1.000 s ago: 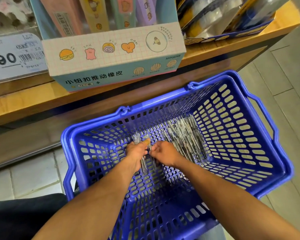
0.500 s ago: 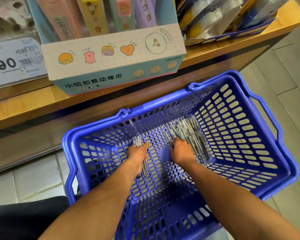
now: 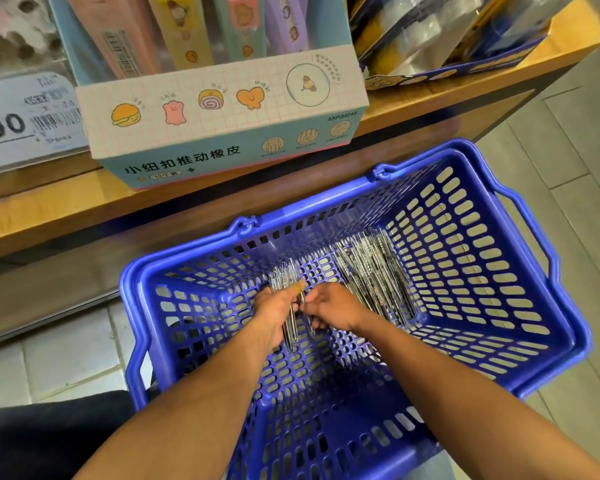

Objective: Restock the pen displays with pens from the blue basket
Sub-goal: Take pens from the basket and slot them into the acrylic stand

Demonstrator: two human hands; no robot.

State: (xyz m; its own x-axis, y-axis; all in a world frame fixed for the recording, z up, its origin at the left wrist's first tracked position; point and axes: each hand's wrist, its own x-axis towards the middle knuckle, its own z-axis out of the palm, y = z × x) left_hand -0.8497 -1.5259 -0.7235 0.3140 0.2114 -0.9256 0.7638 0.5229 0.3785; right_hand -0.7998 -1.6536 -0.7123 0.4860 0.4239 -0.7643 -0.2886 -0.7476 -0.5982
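- Pens (image 3: 374, 271) lie heaped on the floor of the blue basket (image 3: 534, 344), toward its far right side; they are clear-bodied and too tangled to count.
- Left hand (image 3: 274, 313) has its fingers curled round a small bundle of pens (image 3: 286, 282); the palm hides their middles.
- Right hand (image 3: 333, 306) sits just beside it, fingers bent toward the bundle; whether they pinch a pen I cannot tell.
- Wooden shelf (image 3: 49, 216) behind carries a pastel eraser display box (image 3: 222, 116), its top cut off.
- Price tag (image 3: 28, 116) at left reads partly, blurred.
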